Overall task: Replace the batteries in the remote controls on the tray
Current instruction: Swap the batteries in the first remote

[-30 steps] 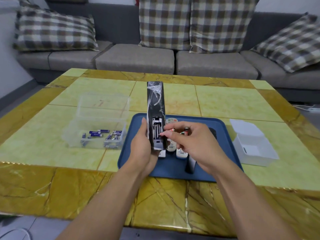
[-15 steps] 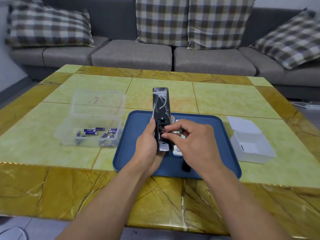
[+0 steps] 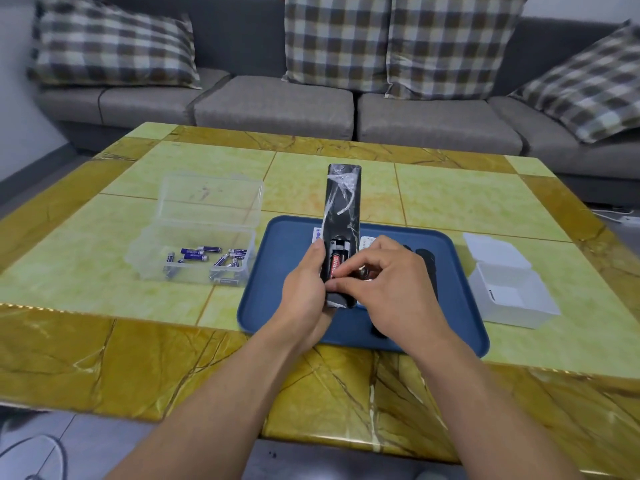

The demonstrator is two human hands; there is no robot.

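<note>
Battery sits in remote, pinched by right hand

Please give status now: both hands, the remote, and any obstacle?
Left hand holds black remote over blue tray. Right hand pinches red battery in open compartment. No obstacle seen.

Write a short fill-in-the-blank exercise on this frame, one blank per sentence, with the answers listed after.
1. The left hand grips the black remote above the ____ tray.
2. The battery in the remote's open compartment has a ____ label.
3. The spare batteries lie in a clear box to the ____ of the tray.
4. The right hand's fingers touch the remote's ____ compartment.

Answers: blue; red; left; battery
</note>
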